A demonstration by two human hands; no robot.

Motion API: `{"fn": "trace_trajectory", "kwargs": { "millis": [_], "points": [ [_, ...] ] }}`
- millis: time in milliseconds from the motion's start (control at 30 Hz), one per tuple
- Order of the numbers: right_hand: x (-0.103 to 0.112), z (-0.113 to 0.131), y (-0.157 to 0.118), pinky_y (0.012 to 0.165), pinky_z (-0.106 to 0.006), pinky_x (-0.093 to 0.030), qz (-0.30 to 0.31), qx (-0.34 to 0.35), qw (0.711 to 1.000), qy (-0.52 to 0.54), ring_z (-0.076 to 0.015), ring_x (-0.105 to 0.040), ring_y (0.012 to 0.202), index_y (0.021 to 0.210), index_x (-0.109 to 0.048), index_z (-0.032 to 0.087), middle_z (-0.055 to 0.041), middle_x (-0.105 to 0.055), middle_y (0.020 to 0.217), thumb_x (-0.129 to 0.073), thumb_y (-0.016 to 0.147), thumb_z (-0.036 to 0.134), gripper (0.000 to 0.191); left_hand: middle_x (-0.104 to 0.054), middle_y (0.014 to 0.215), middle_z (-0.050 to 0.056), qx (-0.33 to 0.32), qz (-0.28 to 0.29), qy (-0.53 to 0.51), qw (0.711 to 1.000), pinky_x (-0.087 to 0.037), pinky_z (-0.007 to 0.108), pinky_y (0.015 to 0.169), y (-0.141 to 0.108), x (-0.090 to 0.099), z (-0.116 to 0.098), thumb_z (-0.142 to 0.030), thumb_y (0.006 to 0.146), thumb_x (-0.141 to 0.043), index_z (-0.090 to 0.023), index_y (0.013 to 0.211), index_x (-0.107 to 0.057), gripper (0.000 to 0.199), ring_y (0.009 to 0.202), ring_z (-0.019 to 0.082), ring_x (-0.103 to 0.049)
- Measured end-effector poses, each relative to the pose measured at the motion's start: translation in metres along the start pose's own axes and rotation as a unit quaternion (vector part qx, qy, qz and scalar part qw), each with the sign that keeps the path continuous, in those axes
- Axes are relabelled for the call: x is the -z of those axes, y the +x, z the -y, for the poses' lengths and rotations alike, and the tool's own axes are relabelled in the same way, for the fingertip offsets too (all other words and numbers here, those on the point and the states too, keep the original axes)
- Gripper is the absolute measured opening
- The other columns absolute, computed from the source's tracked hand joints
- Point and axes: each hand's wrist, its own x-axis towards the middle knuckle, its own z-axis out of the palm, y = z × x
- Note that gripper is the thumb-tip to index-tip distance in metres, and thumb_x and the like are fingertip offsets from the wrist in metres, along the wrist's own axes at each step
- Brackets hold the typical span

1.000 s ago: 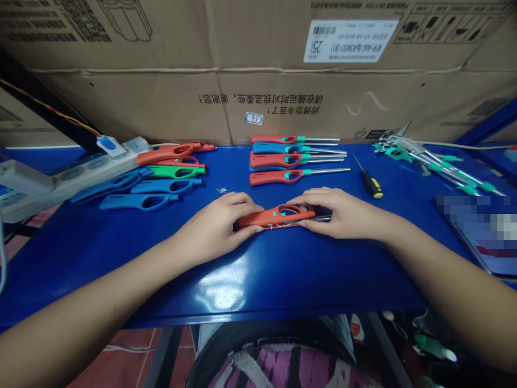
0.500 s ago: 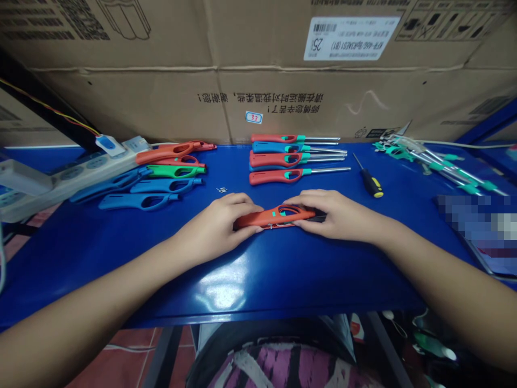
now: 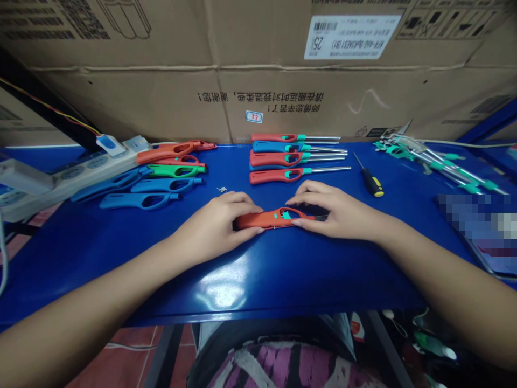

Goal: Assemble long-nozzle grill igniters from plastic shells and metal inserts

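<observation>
Between my left fingers [image 3: 251,207] and right fingers [image 3: 307,224], the orange lighter [image 3: 264,219] is held rear and front; pressing unevenly, I judge, could twist it or pinch the pale bit [image 3: 274,228] beside my left thumb [image 3: 254,232].

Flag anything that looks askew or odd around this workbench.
The printing on the cardboard behind the blue table stands upside down. At the far right, the metal-tubed parts lie in a jumble, unlike the neatly lined-up lighters.

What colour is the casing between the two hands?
The casing is orange-red, best seen in the head view.
</observation>
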Motion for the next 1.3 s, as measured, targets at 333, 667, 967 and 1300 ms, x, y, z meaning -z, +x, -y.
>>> {"fn": "trace_trajectory", "kwargs": {
  "millis": [333, 667, 967, 1300],
  "points": [
    [-0.01, -0.002, 0.001, 0.1, -0.043, -0.05, -0.006, 0.031, 0.999, -0.009, -0.0238, -0.063, 0.113, 0.129, -0.064, 0.021, -0.0103, -0.069, 0.122, -0.064, 0.094, 0.035, 0.038, -0.07, 0.107, 0.008, 0.004, -0.007, 0.001, 1.0, -0.054, 0.039, 0.089, 0.0, -0.008, 0.001, -0.034, 0.089, -0.073, -0.016, 0.113, -0.071, 0.03, 0.099, 0.024, -0.066],
    [-0.01, -0.006, -0.001, 0.098, -0.045, -0.048, 0.028, 0.025, 0.998, -0.048, -0.026, -0.06, 0.112, 0.126, -0.065, 0.016, -0.0133, -0.065, 0.121, -0.061, 0.096, 0.038, 0.037, -0.071, 0.11, 0.009, 0.006, 0.005, 0.001, 1.0, -0.054, 0.039, 0.092, -0.001, -0.007, 0.001, -0.031, 0.091, -0.07, -0.017, 0.114, -0.072, 0.028, 0.102, 0.024, -0.066],
    [-0.014, 0.003, 0.002, 0.092, -0.045, -0.051, 0.038, 0.021, 0.989, -0.144, -0.0282, -0.062, 0.106, 0.122, -0.065, 0.018, -0.0131, -0.065, 0.12, -0.063, 0.094, 0.036, 0.033, -0.069, 0.106, 0.01, -0.028, 0.042, 0.197, 0.979, -0.055, 0.038, 0.083, -0.005, -0.009, -0.009, -0.029, 0.095, -0.062, -0.015, 0.119, -0.069, 0.029, 0.097, 0.027, -0.064],
    [-0.005, 0.01, -0.003, 0.07, -0.032, -0.051, -0.013, 0.083, 0.98, -0.179, -0.0198, -0.061, 0.078, 0.099, -0.068, 0.015, -0.0104, -0.065, 0.09, -0.042, 0.105, 0.034, 0.033, -0.069, 0.1, 0.01, -0.068, -0.004, 0.129, 0.989, -0.054, 0.034, 0.083, -0.004, -0.008, -0.005, -0.032, 0.105, -0.044, -0.014, 0.115, -0.066, 0.03, 0.093, 0.022, -0.066]
  ]
}}
